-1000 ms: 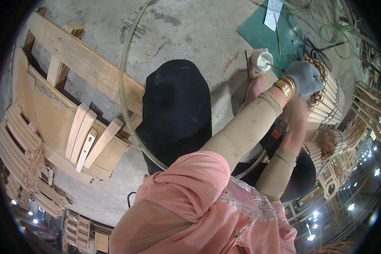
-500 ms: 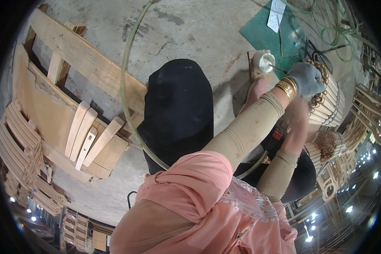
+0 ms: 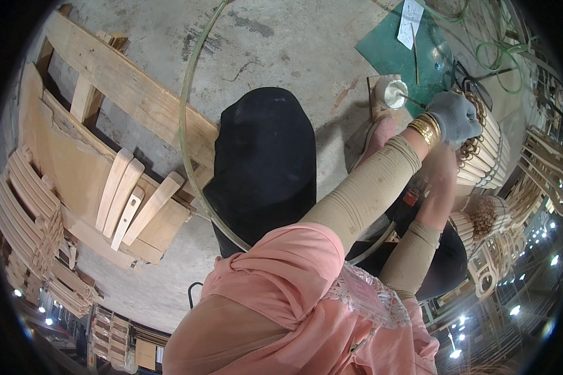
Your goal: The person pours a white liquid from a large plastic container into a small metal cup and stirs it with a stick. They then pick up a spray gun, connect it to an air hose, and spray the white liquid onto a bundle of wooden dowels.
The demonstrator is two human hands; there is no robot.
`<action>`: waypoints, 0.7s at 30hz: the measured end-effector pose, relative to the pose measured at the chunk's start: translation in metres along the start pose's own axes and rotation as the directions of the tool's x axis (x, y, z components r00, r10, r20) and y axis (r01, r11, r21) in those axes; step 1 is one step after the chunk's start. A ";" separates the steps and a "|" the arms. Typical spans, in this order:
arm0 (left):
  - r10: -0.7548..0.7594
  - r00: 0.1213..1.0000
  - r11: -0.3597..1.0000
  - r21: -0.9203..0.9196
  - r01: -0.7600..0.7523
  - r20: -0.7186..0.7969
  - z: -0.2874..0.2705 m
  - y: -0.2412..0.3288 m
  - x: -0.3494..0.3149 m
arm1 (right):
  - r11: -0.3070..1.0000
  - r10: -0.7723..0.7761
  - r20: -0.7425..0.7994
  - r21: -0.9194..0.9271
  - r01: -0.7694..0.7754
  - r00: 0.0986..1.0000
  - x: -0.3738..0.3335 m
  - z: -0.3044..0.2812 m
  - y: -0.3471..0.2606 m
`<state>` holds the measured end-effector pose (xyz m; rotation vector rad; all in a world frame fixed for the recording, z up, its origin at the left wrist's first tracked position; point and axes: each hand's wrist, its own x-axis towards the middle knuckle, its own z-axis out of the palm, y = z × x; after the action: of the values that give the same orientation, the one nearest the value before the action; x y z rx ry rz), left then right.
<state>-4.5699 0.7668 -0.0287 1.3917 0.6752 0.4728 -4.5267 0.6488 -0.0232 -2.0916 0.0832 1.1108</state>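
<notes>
My left hand (image 3: pixel 455 117), in a grey glove with gold bangles at the wrist, is closed against the tips of a tied bundle of pale wooden rods (image 3: pixel 489 147). What its curled fingers hold, if anything, is hidden. My bare right hand (image 3: pixel 436 164) is beneath the left wrist, its fingers blurred and mostly covered. Close by shows a dark tool with a red part (image 3: pixel 410 197); whether the right hand touches it is unclear. Left of the glove stands a cup of white paste (image 3: pixel 395 94), with a thin stick (image 3: pixel 413 102) slanting out toward the glove.
A green sheet (image 3: pixel 413 56) with a paper slip (image 3: pixel 410 24) lies beyond the cup. A clear hose (image 3: pixel 182 125) curves across the floor. At left, several curved wooden pieces (image 3: pixel 122 194) rest on a cardboard-covered pallet (image 3: pixel 131 84). Another rod bundle (image 3: pixel 485 215) sits lower right.
The gloved left hand has shifted very slightly at the rod ends. Otherwise the arms, cup and bundles keep their places.
</notes>
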 end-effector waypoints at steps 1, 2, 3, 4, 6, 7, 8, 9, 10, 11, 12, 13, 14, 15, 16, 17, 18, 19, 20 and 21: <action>0.002 1.000 1.000 -0.004 -0.002 0.001 0.000 0.001 0.000 | 1.000 -0.005 -0.014 -0.002 0.005 1.000 0.000 -0.001 0.000; 0.002 1.000 1.000 -0.006 -0.002 0.003 0.000 0.000 0.000 | 1.000 -0.008 -0.026 -0.004 0.008 1.000 0.000 0.000 0.000; 0.002 1.000 1.000 -0.007 -0.002 0.005 0.000 0.000 0.000 | 1.000 -0.011 -0.037 -0.006 0.010 0.999 -0.001 0.001 -0.001; 0.003 1.000 1.000 -0.009 -0.003 0.008 0.000 0.000 0.000 | 0.999 -0.002 -0.038 -0.036 0.001 0.999 -0.002 0.002 -0.002; 0.006 1.000 1.000 0.008 -0.006 -0.007 -0.001 -0.002 0.001 | 0.998 0.009 -0.030 -0.060 -0.010 1.000 -0.002 0.003 -0.003; 0.007 1.000 1.000 0.017 -0.007 -0.015 -0.001 -0.002 0.001 | 0.998 0.012 -0.023 -0.066 -0.013 1.000 -0.002 0.005 -0.003; 0.008 1.000 1.000 0.017 -0.008 -0.019 -0.001 -0.002 0.002 | 0.998 0.014 -0.021 -0.065 -0.015 1.000 -0.003 0.004 -0.003; 0.009 1.000 1.000 0.018 -0.009 -0.023 0.000 -0.001 0.002 | 0.998 0.015 -0.019 -0.067 -0.016 1.000 -0.002 0.004 -0.003; 0.010 1.000 1.000 0.019 -0.010 -0.027 0.000 -0.001 0.002 | 0.998 0.018 -0.014 -0.065 -0.019 1.000 -0.002 0.003 -0.003; 0.014 1.000 1.000 0.007 -0.014 -0.026 0.000 -0.001 0.002 | 0.998 0.021 -0.008 -0.064 -0.021 1.000 -0.002 0.003 -0.003; 0.018 1.000 1.000 -0.006 -0.018 -0.025 0.000 -0.001 0.002 | 0.998 0.024 -0.002 -0.063 -0.024 1.000 -0.002 0.003 -0.004; 0.023 0.999 1.000 -0.018 -0.023 -0.024 0.000 -0.001 0.002 | 0.998 0.019 -0.006 -0.063 -0.020 1.000 -0.002 0.003 -0.004; 0.017 1.000 1.000 -0.012 -0.017 -0.021 0.000 -0.001 0.002 | 0.998 0.018 -0.004 -0.066 -0.019 1.000 -0.003 0.005 -0.006; 0.011 1.000 1.000 -0.006 -0.012 -0.019 -0.001 -0.002 0.002 | 0.997 0.007 -0.008 -0.072 -0.008 1.000 -0.005 0.008 -0.007; 0.005 1.000 1.000 0.001 -0.005 -0.017 -0.002 -0.002 0.002 | 0.997 -0.009 -0.042 -0.078 0.006 0.999 -0.007 0.010 -0.008; -0.002 1.000 1.000 0.003 0.002 -0.021 -0.003 -0.003 0.002 | 0.996 -0.025 -0.073 -0.085 0.019 0.997 -0.012 0.017 -0.011; -0.011 1.000 1.000 0.005 0.011 -0.024 -0.004 -0.005 0.001 | 0.996 -0.024 -0.071 -0.090 0.018 0.997 -0.011 0.018 -0.010; -0.021 0.999 1.000 0.008 0.021 -0.029 -0.006 -0.006 0.001 | 0.995 -0.022 -0.068 -0.095 0.016 0.997 -0.012 0.023 -0.011; -0.007 1.000 1.000 0.002 0.007 -0.016 -0.003 0.000 0.001 | 0.995 -0.018 -0.055 -0.094 0.013 0.998 -0.007 0.012 -0.009; -0.005 1.000 1.000 -0.001 0.005 -0.013 -0.003 0.001 0.002 | 0.995 -0.006 -0.032 -0.098 0.003 0.999 -0.005 0.009 -0.008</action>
<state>-4.5709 0.7704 -0.0284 1.3873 0.6887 0.4786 -4.5325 0.6590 -0.0179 -2.1959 0.0394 1.0987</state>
